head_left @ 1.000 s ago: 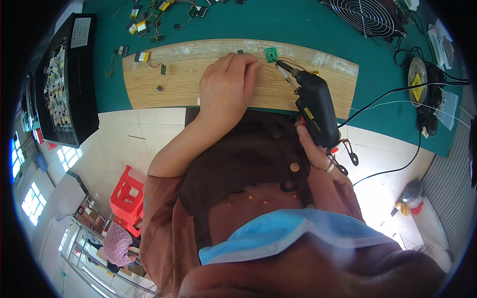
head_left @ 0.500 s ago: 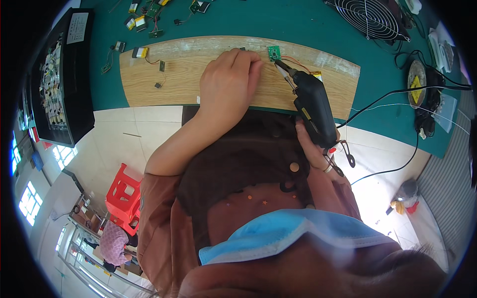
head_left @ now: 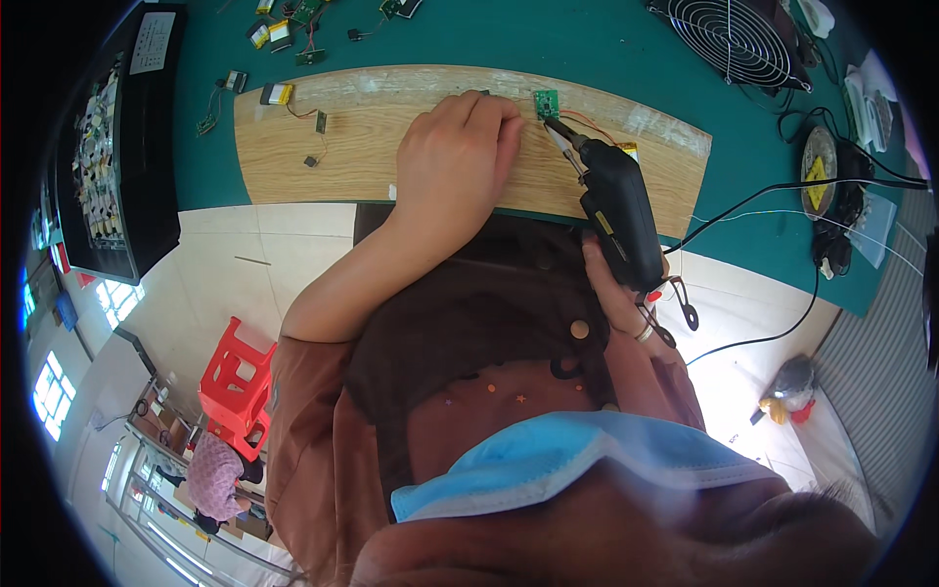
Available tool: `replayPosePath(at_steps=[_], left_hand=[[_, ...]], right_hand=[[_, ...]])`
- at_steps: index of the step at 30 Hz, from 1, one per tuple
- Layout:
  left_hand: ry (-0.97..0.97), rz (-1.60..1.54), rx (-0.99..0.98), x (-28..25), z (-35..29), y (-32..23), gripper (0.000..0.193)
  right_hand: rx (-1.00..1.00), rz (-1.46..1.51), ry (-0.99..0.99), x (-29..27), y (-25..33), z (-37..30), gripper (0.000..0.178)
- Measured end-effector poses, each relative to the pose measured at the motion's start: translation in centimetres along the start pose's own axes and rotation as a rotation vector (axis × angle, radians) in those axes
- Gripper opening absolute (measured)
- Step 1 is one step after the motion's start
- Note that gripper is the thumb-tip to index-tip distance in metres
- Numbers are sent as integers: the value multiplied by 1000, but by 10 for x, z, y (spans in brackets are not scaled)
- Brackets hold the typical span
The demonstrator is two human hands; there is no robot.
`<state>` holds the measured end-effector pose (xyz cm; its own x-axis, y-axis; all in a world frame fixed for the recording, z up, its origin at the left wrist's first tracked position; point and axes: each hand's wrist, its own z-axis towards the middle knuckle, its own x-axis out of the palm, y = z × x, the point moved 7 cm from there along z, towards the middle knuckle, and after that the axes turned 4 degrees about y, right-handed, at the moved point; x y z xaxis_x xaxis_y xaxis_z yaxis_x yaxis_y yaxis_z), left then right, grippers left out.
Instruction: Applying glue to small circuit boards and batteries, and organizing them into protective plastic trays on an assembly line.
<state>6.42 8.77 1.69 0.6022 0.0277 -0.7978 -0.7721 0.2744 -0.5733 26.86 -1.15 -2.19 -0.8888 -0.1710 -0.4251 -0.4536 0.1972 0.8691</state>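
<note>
A black soldering gun (head_left: 623,210) is gripped in my right hand (head_left: 614,286), its body tilted up and leftward. Its metal tip meets the lower edge of a small green circuit board (head_left: 547,105) on the wooden board (head_left: 352,161). Thin reddish wires run from the circuit board toward a silver-and-yellow battery (head_left: 629,151), partly hidden behind the gun. Just left of the circuit board, my left hand (head_left: 455,147) rests on the wood with its fingers curled together. Whatever they pinch is hidden, though a small dark piece shows past the fingertips.
Another battery (head_left: 277,94) with a wired small board (head_left: 321,121) lies at the wood's left end. A black bin (head_left: 147,137) of small parts stands left, a fan with a wire grille (head_left: 729,39) far right. A round dish (head_left: 818,168) holds a yellow sponge; black cables cross the right side.
The view has shifted slightly. Both hands keep their places, and the soldering gun's tip stays at the green circuit board.
</note>
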Motion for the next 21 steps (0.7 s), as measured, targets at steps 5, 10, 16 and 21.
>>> replayPosePath(at_steps=[5, 10, 16, 21], left_hand=[[-5, -1, -4, -1, 1, 0, 10], [6, -4, -8, -1, 2, -1, 10], [-2, 4, -7, -1, 0, 1, 10], [16, -4, -22, 0, 1, 1, 9]], right_hand=[[-14, -14, 17, -1, 7, 1, 30], [-108, -65, -49, -5, 25, 3, 30], [52, -5, 25, 1, -4, -1, 29], [11, 31, 31, 3, -26, -5, 31]])
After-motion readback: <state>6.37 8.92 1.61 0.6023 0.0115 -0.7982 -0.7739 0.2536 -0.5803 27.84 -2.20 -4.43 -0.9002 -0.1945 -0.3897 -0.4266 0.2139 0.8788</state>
